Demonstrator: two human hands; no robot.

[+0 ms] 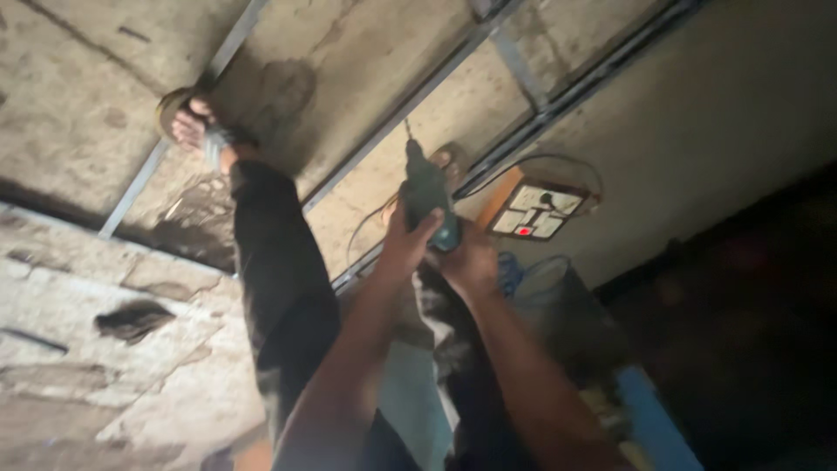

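Both of my hands grip a dark green power drill (425, 194) in the middle of the view. My left hand (404, 242) wraps the handle from the left, and my right hand (471, 258) holds it from the right. The drill's thin bit (407, 133) points at a grey metal channel (410, 105) that runs across the rough concrete surface (78, 96). My sandalled foot (188, 122) rests on another metal channel (139, 179) at the upper left. A second foot (452, 160) shows partly behind the drill.
A wooden extension board (536, 211) with white sockets and a red light lies right of the drill, its cable looping around it. A dark bucket (558, 301) stands below it, and a blue object (656, 420) at the lower right. The right side is dark.
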